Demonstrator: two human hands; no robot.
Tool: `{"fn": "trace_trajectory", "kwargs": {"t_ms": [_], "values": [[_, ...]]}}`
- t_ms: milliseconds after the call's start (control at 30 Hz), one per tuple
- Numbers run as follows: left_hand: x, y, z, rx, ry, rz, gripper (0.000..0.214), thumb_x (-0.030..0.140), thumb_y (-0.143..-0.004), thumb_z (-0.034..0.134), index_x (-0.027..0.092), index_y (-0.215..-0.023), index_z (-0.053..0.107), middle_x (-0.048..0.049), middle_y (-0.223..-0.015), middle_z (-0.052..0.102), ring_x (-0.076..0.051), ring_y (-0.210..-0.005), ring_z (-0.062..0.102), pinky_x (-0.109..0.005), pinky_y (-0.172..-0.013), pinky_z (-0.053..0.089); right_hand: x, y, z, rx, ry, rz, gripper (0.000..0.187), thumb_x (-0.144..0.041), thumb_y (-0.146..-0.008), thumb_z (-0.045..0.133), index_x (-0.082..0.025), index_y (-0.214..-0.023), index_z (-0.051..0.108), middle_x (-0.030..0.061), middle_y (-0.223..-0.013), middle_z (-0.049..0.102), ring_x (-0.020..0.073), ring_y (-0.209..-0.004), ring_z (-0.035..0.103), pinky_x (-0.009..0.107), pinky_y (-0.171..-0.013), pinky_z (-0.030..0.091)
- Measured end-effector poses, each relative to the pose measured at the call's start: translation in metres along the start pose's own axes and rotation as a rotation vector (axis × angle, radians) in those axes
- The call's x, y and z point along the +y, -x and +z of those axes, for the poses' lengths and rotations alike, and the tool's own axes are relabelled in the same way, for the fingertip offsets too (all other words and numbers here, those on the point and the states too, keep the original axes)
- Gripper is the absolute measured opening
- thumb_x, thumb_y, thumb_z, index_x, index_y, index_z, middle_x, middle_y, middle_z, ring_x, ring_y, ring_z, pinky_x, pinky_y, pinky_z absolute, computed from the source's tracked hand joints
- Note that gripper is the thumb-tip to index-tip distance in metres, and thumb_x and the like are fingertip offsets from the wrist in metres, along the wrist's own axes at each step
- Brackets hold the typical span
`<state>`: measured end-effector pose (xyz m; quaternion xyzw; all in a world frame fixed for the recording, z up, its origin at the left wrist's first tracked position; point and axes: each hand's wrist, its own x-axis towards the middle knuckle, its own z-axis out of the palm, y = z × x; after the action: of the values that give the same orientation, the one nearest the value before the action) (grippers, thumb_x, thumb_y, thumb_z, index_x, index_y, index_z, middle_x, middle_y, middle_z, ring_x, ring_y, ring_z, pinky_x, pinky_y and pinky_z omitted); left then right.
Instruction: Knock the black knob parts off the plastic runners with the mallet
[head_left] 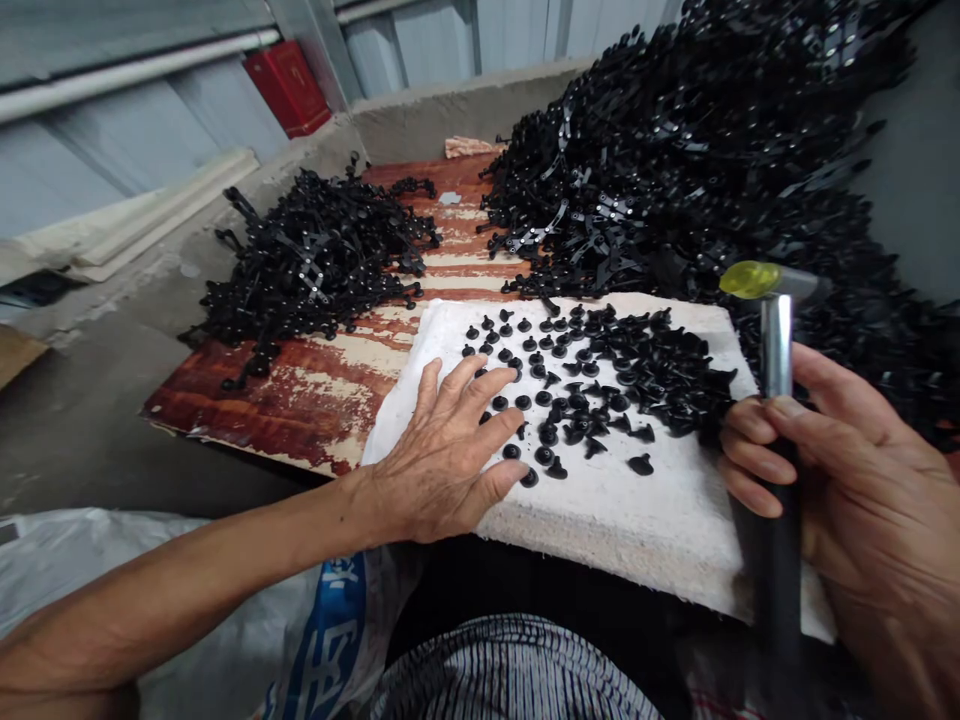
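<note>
My left hand [457, 455] is spread over the left part of a white padded board [600, 500], fingers apart among small black suction-cup-like pieces [544, 455]. Some of these pieces stand singly near my fingertips, and others lie heaped at the board's right side. Whether a fingertip presses on one I cannot tell. Raised at the right, my right hand [847, 470] is wrapped around the dark handle of a mallet [776, 350]. The mallet has a shiny metal neck and a yellow, translucent head, held upright above the board's right edge.
A large pile of black jointed parts [675, 170] rises behind the board on the right. A smaller pile [315, 260] lies at the left on a worn red-brown panel [247, 410]. A red box [289, 88] sits by the wall; a white sack [225, 600] is below.
</note>
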<state>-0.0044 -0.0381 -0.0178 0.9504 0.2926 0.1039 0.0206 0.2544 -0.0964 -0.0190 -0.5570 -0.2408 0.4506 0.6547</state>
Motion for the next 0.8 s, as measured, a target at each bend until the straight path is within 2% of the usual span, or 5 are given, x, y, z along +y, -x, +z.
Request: {"fn": "trace_trajectory", "kwargs": {"t_ms": [100, 200, 333, 567, 800], "values": [[0.001, -0.008, 0.000, 0.032, 0.037, -0.037, 0.030, 0.028, -0.094, 0.041, 0.015, -0.106, 0.065, -0.0171, -0.137, 0.047, -0.036, -0.132, 0.032, -0.061, -0.105, 0.026, 0.000, 0.000, 0.000, 0.004, 0.001, -0.003, 0.047, -0.020, -0.058, 0.076, -0.029, -0.103, 0.065, -0.0037, -0.057, 0.049, 0.0090, -0.043, 0.035, 0.016, -0.030, 0.030], [0.002, -0.018, 0.000, 0.058, 0.103, -0.056, 0.024, 0.021, -0.091, 0.045, 0.015, -0.091, 0.069, -0.0139, -0.121, 0.056, -0.030, -0.116, 0.044, -0.052, -0.099, 0.034, 0.000, 0.000, 0.001, 0.009, -0.006, 0.002, 0.049, -0.019, -0.057, 0.077, -0.028, -0.104, 0.064, -0.0039, -0.057, 0.049, 0.0088, -0.043, 0.035, 0.016, -0.030, 0.030], [0.005, -0.028, -0.001, 0.048, 0.129, -0.117, 0.016, 0.019, -0.084, 0.052, 0.015, -0.081, 0.068, -0.0107, -0.102, 0.059, -0.025, -0.101, 0.047, -0.045, -0.090, 0.039, -0.001, 0.001, 0.002, 0.018, -0.009, 0.010, 0.050, -0.019, -0.057, 0.076, -0.027, -0.105, 0.064, -0.0044, -0.057, 0.048, 0.0084, -0.043, 0.036, 0.015, -0.031, 0.030], [0.009, -0.032, 0.001, 0.006, 0.103, -0.201, 0.012, 0.017, -0.078, 0.052, 0.016, -0.073, 0.062, -0.0082, -0.088, 0.056, -0.023, -0.088, 0.045, -0.042, -0.081, 0.040, -0.003, 0.002, 0.002, 0.026, -0.010, 0.024, 0.052, -0.017, -0.058, 0.076, -0.027, -0.108, 0.063, -0.0041, -0.059, 0.048, 0.0082, -0.044, 0.036, 0.015, -0.031, 0.030], [0.009, -0.041, -0.006, -0.010, 0.176, -0.214, 0.022, 0.014, -0.083, 0.046, 0.016, -0.068, 0.062, -0.0066, -0.084, 0.056, -0.021, -0.084, 0.045, -0.040, -0.078, 0.040, -0.001, 0.001, -0.001, 0.012, -0.014, 0.015, 0.054, -0.020, -0.056, 0.078, -0.028, -0.108, 0.064, -0.0036, -0.059, 0.048, 0.0088, -0.045, 0.036, 0.016, -0.030, 0.030]]}}
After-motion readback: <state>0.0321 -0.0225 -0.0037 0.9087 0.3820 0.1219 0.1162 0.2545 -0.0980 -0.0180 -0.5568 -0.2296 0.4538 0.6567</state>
